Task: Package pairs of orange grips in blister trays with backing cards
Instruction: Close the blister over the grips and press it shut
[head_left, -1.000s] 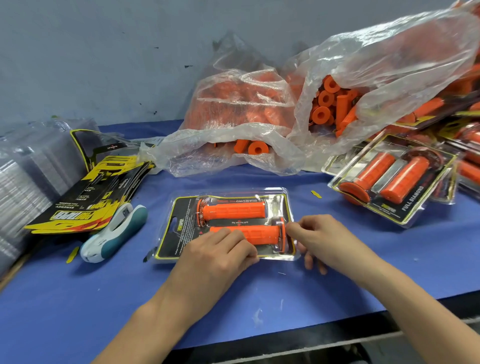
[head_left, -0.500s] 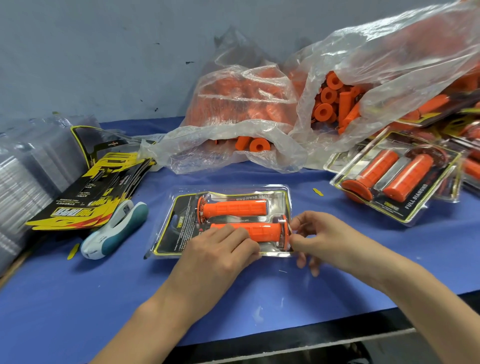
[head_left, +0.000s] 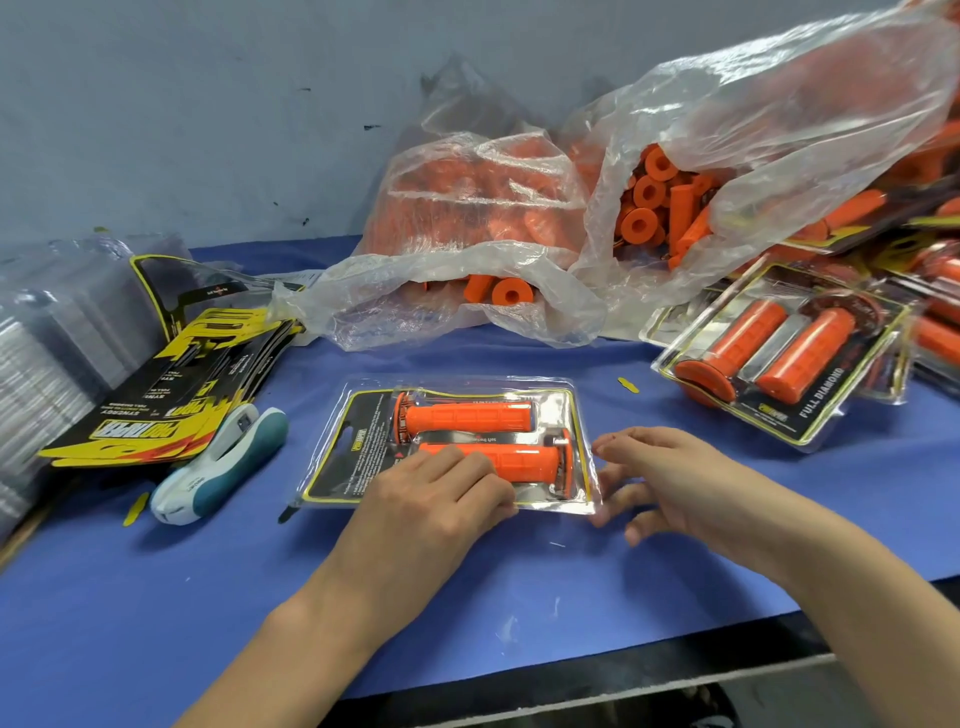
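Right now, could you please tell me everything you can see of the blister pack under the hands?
The blister pack is clear glossy plastic over a black backing card edged in yellow. It lies flat on the blue table, holding two orange grips side by side, their flanges at opposite ends. The left hand rests on its near edge over the nearer grip; the right hand sits at its right edge, fingers relaxed.

Under the left hand (head_left: 431, 499) lies a glossy clear plastic blister tray (head_left: 582, 410) over a printed backing card (head_left: 358, 457), probably matt paper. Its orange grips (head_left: 467, 417) look rubbery and finely ribbed. Beyond the right hand (head_left: 675, 483), crinkled translucent plastic bags (head_left: 779, 104) shine. The blue table (head_left: 156, 597) looks smooth.
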